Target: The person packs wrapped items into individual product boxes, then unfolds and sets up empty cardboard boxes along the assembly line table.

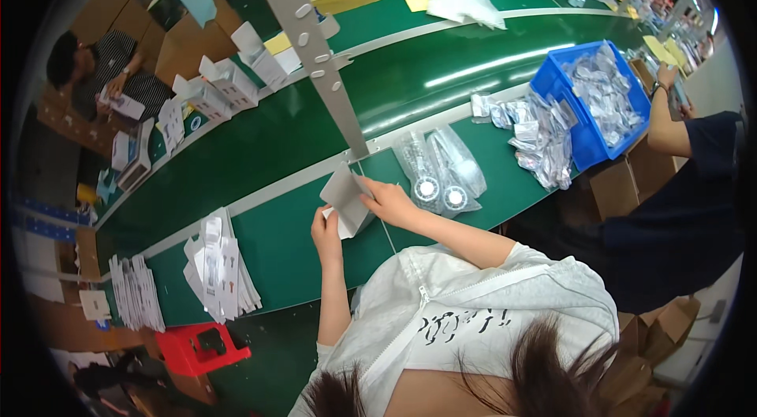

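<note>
A small white carton [345,198] is held up over the green bench, its upper flap standing open. My left hand [325,232] is closed on the carton's lower left edge. On the other side my right hand [386,202] grips its right wall, and some of its fingertips are hidden by the cardboard. Just right of my right hand lie clear plastic bags [441,173] with white devices that have round ends. To the left, a fanned stack of flat white cartons [221,267] rests on the bench.
Another flat stack [136,292] lies farther left. At right stands a blue bin [579,121] of bagged parts, with more small bags [540,137] beside it. A metal post [315,46] rises beyond my hands, by the green conveyor belt [276,141]. Co-workers are at far left and right.
</note>
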`<state>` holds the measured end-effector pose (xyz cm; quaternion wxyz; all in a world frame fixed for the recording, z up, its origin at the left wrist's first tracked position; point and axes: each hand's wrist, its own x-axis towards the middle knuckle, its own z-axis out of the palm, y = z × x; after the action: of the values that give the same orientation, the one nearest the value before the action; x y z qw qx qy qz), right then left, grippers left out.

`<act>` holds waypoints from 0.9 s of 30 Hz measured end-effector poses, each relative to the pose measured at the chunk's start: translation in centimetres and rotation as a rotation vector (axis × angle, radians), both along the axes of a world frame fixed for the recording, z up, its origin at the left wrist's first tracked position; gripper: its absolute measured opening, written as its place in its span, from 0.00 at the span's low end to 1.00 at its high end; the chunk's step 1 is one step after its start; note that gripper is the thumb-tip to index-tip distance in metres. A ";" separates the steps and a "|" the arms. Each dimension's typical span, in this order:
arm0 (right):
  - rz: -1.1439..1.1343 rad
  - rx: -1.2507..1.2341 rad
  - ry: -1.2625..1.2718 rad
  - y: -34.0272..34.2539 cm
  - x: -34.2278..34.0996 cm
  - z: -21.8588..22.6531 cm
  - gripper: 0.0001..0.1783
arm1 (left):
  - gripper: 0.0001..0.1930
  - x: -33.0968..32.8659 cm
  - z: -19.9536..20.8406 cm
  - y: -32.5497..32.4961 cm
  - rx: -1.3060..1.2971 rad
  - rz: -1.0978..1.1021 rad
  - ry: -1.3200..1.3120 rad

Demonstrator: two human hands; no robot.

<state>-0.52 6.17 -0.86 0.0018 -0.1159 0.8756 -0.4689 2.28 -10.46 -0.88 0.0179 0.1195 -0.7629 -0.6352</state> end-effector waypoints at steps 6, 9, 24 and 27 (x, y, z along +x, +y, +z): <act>0.132 -0.085 -0.162 0.5 -0.1 0.4 0.23 | 0.10 0.0 0.7 -0.1 0.113 0.061 -0.005; 0.165 -0.156 -0.152 0.6 0.2 -0.3 0.24 | 0.10 0.3 0.5 -0.3 0.192 0.054 0.016; -0.346 0.391 0.195 6.9 -2.7 -5.5 0.16 | 0.33 1.0 -1.1 -0.2 0.394 -0.031 0.486; -0.240 0.831 -0.079 6.1 -5.0 -5.9 0.18 | 0.37 1.6 -0.8 -0.4 -0.268 -0.207 0.526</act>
<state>-5.49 12.30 -6.71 0.0273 0.0154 0.9965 -0.0777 3.84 -10.87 -1.67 0.1657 -0.1306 -0.8170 -0.5366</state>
